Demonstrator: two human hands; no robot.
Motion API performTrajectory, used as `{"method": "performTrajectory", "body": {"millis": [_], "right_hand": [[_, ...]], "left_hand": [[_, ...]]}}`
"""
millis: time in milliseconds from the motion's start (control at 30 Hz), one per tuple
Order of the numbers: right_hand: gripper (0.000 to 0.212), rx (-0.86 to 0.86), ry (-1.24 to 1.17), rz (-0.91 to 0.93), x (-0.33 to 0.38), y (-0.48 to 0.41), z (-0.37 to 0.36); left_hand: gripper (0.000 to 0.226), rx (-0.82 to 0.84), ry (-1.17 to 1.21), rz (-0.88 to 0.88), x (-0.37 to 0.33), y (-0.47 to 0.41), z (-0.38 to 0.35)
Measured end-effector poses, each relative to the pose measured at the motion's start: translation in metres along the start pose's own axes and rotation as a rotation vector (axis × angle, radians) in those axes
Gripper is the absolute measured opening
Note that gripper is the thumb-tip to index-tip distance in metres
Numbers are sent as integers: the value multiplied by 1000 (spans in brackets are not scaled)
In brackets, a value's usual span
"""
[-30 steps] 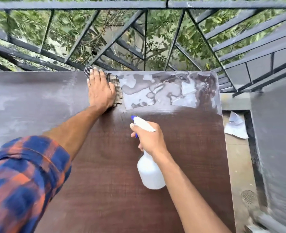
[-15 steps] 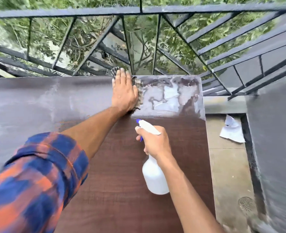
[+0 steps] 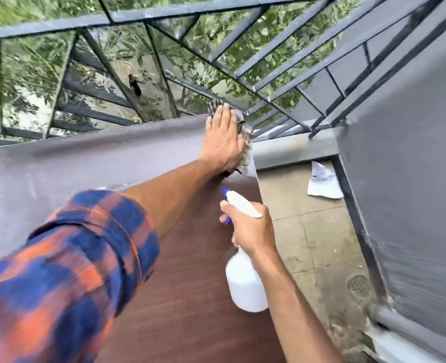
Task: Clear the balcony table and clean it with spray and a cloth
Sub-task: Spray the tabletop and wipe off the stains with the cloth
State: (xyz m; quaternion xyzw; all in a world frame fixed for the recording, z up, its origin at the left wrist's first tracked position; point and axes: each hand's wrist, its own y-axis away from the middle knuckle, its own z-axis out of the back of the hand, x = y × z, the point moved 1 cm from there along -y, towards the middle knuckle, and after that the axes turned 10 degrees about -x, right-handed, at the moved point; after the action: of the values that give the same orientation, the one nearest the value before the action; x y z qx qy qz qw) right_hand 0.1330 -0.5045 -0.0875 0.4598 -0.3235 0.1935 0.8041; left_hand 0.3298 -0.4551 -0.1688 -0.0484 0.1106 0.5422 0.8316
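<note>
Table (image 3: 180,297) fills my lower view, and at its one-o'clock corner I press the cloth (image 3: 246,142) flat under my straight-fingered left hand (image 3: 223,138) to wipe, while my right hand (image 3: 250,226) grips the spray bottle (image 3: 245,286) at five o'clock, nozzle forward, ready.

Ahead of you: dark metal railing (image 3: 190,11), green foliage (image 3: 28,64) behind it. To your right: tiled floor (image 3: 303,231), crumpled white paper (image 3: 324,186) near the grey wall (image 3: 413,179), round floor drain (image 3: 358,285) closer to you.
</note>
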Motion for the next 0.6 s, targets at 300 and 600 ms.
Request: {"method": "performTrajectory", "body": {"millis": [300, 600], "right_hand": [[31, -71, -59, -46, -17, 7, 24], [32, -157, -72, -25, -12, 23, 28]], "left_hand": [[67, 18, -64, -194, -22, -4, -1], [75, 57, -104, -365, -50, 47, -18]]}}
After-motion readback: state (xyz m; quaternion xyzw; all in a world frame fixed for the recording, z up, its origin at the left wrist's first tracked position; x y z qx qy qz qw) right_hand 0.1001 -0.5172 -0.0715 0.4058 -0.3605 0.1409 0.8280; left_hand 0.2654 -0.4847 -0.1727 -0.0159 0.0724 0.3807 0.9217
